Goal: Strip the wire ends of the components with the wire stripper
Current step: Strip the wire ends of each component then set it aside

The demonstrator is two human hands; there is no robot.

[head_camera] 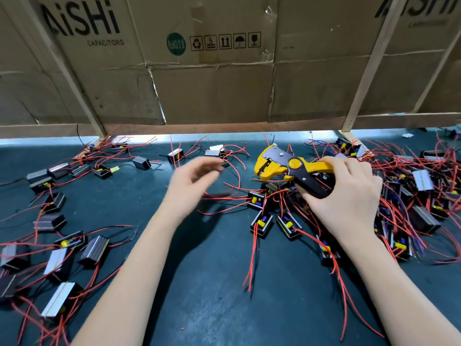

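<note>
Above the dark green mat point(219, 295), the right hand point(349, 196) gripped the handles of the yellow wire stripper point(287, 166), head pointing left, over a pile of black boxes point(262, 223) with red wires point(252, 260). The left hand point(192, 181) hovered blurred, fingers loosely spread, holding nothing. A cardboard wall point(212, 91) stood behind.

Dark green bench point(224, 295) strewn with small black components point(260, 224) trailing red wires point(253, 258), scattered loosely at left, heaped thickly at right, below flattened cardboard boxes point(212, 71) standing along the far edge.
</note>
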